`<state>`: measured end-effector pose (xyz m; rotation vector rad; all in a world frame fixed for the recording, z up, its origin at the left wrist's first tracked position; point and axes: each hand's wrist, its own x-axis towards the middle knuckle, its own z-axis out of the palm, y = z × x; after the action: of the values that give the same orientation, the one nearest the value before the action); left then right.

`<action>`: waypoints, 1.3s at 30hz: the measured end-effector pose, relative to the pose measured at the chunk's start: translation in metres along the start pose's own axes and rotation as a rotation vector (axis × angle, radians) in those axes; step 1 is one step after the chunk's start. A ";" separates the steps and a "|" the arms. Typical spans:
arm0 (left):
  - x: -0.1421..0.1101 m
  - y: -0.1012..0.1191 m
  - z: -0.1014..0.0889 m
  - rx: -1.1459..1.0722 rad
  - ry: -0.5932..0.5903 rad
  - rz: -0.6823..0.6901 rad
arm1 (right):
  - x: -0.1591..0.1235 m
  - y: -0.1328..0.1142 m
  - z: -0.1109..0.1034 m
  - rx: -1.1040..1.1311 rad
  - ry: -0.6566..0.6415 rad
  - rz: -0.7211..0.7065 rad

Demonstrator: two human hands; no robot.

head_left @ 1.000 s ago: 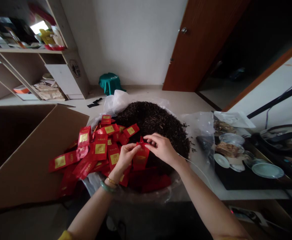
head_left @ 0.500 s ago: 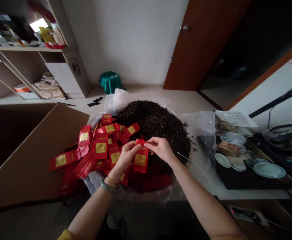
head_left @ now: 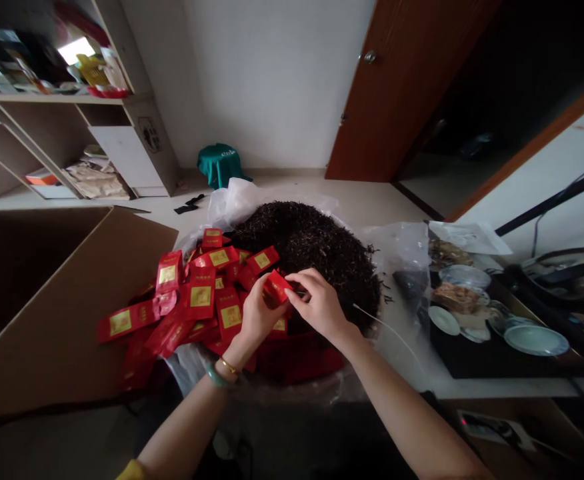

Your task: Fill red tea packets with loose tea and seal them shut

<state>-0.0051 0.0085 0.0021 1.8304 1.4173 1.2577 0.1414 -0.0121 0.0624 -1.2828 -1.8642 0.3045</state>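
Note:
Between my two hands is a small red tea packet (head_left: 278, 287) with a gold label, its top tilted up toward me. My left hand (head_left: 258, 313) wraps around its lower left side. At its right edge, my right hand (head_left: 315, 300) pinches with thumb and fingers. Part of the packet is hidden behind my fingers. Beneath and beyond lies a broad mound of dark loose tea leaves (head_left: 312, 233) on clear plastic sheeting (head_left: 239, 200). Several more red packets (head_left: 201, 297) with gold labels are heaped to the left of my left hand.
At the left stands a large open cardboard box (head_left: 122, 267). On the right, a dark tray holds a pale bowl (head_left: 536, 340), a small white dish (head_left: 444, 321) and a kettle-like shape. A thin white cord (head_left: 387, 327) crosses the table. A green-covered stool (head_left: 219, 165) is by the wall.
The packet was upright with its label facing me, pinched along its top edge by both hands. Now it is tipped, and my left hand has shifted around its body.

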 end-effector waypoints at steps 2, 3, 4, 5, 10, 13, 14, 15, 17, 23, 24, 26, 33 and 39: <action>0.000 -0.002 0.001 0.047 0.025 0.074 | 0.001 -0.003 -0.002 -0.163 -0.005 -0.048; -0.001 -0.002 0.001 0.079 0.030 0.110 | 0.002 -0.004 -0.002 -0.233 -0.006 -0.060; -0.002 -0.003 0.002 0.113 0.032 0.141 | 0.003 -0.006 -0.002 -0.287 -0.003 -0.066; -0.002 -0.003 0.002 0.145 0.036 0.167 | 0.004 -0.008 -0.001 -0.323 0.006 -0.072; -0.004 -0.001 0.002 0.205 0.095 0.233 | 0.008 -0.014 0.006 -0.320 0.003 -0.134; -0.003 0.003 -0.001 0.227 0.095 0.231 | 0.009 -0.010 0.008 -0.263 -0.084 -0.087; -0.002 0.004 -0.002 0.236 0.084 0.230 | 0.009 -0.008 0.008 -0.241 -0.109 -0.047; -0.002 0.005 -0.003 0.239 0.071 0.233 | 0.009 -0.007 0.008 -0.218 -0.133 -0.004; -0.001 0.006 -0.005 0.226 0.054 0.245 | 0.009 -0.005 0.008 -0.171 -0.177 0.069; 0.001 0.004 -0.004 0.170 0.050 0.238 | 0.007 -0.007 -0.004 0.132 -0.161 0.105; 0.002 0.004 -0.004 0.159 0.057 0.241 | 0.006 -0.003 -0.007 0.192 -0.118 0.125; 0.003 0.004 -0.005 0.135 0.069 0.254 | 0.003 0.010 -0.010 0.210 -0.073 0.217; 0.004 0.004 -0.005 0.110 0.084 0.261 | -0.020 0.065 0.019 -0.386 -0.729 0.382; 0.004 0.005 -0.006 0.126 0.081 0.259 | -0.029 0.066 0.049 -0.506 -0.777 0.393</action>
<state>-0.0078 0.0100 0.0099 2.1250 1.3608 1.4096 0.1526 0.0052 -0.0225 -2.0987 -2.4105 0.6363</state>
